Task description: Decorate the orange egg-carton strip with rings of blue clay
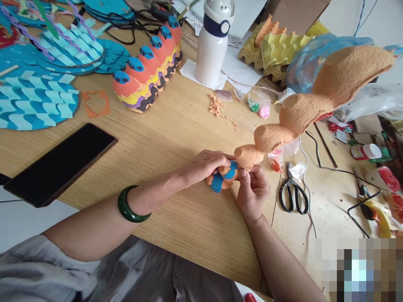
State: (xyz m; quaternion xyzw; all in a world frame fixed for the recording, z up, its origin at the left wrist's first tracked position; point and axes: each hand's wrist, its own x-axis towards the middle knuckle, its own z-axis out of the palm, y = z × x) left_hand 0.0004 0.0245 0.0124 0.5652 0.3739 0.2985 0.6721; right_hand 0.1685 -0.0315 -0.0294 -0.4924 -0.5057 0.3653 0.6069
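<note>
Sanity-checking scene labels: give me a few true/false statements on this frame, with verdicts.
1. The left hand and the right hand both touch the orange-and-blue piece. True.
2. The right hand holds the black-handled scissors. False: they lie on the wooden table, to the right of that hand.
3. A green bangle circles the left wrist. True.
4. The white bottle lies on its side. False: it stands upright.
5. A black phone lies on the table, left of both hands in the view. True.
</note>
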